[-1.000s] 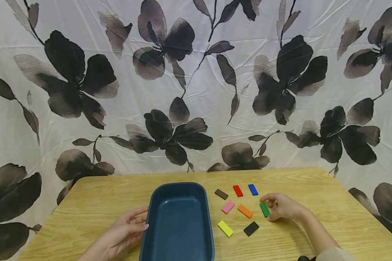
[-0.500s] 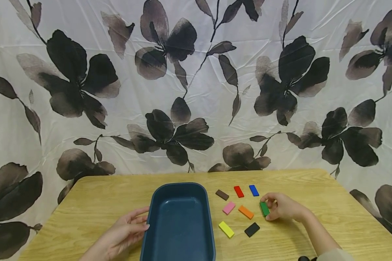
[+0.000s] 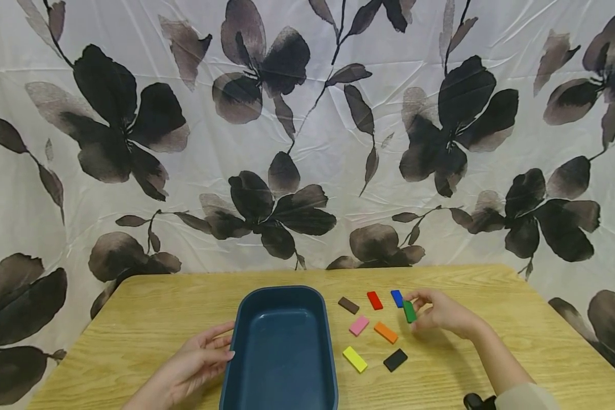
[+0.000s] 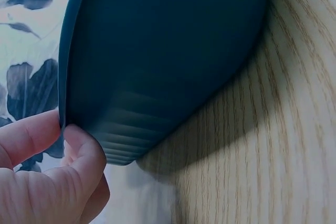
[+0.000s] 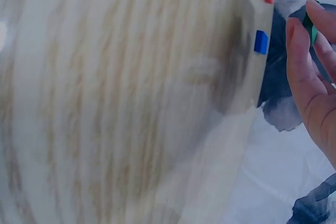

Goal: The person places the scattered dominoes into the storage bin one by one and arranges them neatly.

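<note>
My right hand [image 3: 443, 312] pinches a green rectangular block [image 3: 409, 311] between thumb and fingers, above the table on the right. In the head view the block overlaps a corner of the blue block [image 3: 397, 298]. The right wrist view shows only a sliver of the green block [image 5: 314, 34] between the fingertips. At the left side of a dark blue tray [image 3: 329, 347], my left hand [image 3: 197, 359] pinches the rim, its thumb and a finger on either side in the left wrist view. Nothing lies in the visible part of the tray.
Right of the tray lie a brown block [image 3: 348, 306], a red block [image 3: 374, 300], a pink block [image 3: 359, 326], an orange block [image 3: 386, 332], a yellow block [image 3: 355, 359] and a black block [image 3: 395, 360]. A flower-patterned cloth [image 3: 359, 228] hangs behind the wooden table [image 3: 174, 302].
The right hand has lifted the green block off the table and carried it slightly up and left in the head view. My left hand stays at the tray's rim.
</note>
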A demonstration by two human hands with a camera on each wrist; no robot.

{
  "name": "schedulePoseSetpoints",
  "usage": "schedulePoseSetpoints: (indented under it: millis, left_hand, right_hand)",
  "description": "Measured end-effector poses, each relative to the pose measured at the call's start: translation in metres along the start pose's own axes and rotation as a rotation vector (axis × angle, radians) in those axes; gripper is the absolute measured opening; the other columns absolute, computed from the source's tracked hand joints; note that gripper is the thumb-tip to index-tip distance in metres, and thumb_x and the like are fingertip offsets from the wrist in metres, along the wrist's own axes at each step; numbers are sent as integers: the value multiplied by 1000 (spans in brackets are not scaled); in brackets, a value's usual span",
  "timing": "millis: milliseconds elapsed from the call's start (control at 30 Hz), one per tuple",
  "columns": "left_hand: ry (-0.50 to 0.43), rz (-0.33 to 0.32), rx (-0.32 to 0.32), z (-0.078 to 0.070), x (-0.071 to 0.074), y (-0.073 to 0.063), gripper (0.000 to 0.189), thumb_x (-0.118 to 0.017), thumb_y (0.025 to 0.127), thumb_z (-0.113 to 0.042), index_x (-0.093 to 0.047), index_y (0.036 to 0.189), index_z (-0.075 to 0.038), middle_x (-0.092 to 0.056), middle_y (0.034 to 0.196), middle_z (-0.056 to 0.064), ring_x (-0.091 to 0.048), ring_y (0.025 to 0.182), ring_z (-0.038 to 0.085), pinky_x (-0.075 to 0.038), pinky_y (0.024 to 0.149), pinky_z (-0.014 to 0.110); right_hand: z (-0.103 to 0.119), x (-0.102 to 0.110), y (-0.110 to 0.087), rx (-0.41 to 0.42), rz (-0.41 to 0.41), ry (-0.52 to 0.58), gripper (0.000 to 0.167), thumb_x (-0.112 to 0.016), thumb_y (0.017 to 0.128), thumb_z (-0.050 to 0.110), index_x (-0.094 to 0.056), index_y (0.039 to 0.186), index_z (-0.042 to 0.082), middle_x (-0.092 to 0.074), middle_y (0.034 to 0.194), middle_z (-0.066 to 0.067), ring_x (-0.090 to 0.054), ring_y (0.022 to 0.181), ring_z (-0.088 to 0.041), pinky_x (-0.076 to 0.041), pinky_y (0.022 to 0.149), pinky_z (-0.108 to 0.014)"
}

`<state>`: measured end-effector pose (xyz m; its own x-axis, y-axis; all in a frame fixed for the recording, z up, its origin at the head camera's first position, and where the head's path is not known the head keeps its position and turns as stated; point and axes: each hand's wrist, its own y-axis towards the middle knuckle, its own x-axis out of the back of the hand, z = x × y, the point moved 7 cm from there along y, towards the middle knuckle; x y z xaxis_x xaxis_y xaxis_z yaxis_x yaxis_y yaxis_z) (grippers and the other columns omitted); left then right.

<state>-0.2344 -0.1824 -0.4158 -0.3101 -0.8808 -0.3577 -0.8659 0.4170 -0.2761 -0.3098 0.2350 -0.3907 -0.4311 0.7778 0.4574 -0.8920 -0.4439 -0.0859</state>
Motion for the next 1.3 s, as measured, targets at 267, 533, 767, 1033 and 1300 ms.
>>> schedulePoseSetpoints:
  millis: [267, 533, 767, 1033, 1300]
  left_hand:
    - [-21, 4, -1, 2, -1, 0, 81, -53, 88, 9, 3, 146, 4, -49, 115, 7, -57, 94, 14, -48, 79, 23]
    - [-64, 18, -8, 4, -1, -1, 81, -52, 87, 10, 2, 147, 1, -50, 112, 7, -56, 95, 14, -48, 80, 24]
    - [-83, 7, -13, 4, 1, 2, 82, -53, 86, 12, 0, 147, 1, -50, 116, 6, -57, 97, 15, -48, 81, 24]
    - [-93, 27, -26, -1, -1, 5, 84, -53, 85, 14, 3, 147, 2, -48, 117, 5, -54, 97, 14, -48, 81, 24]
    - [-72, -8, -39, -4, 0, 4, 86, -57, 82, 15, -3, 147, 3, -46, 116, 6, -52, 94, 12, -49, 80, 24]
  right_hand:
    - [12, -1, 6, 14, 1, 9, 55, -73, 74, -2, -46, 121, -12, -47, 94, -16, -48, 64, -15, -45, 61, -25]
    - [27, -7, 16, 30, 17, 19, 54, -71, 73, -5, -47, 121, -11, -47, 93, -17, -53, 68, -20, -49, 65, -26]
    - [38, -15, 26, 40, 30, 28, 54, -69, 71, -6, -48, 120, -9, -46, 93, -15, -47, 68, -16, -47, 63, -25]
    - [55, -28, 35, 64, 54, 63, 56, -69, 72, -4, -47, 122, -10, -46, 95, -16, -48, 65, -15, -48, 64, -25]
    - [70, -44, 49, 60, 80, 67, 54, -69, 72, -4, -49, 121, -7, -47, 94, -17, -50, 65, -16, -47, 61, -26]
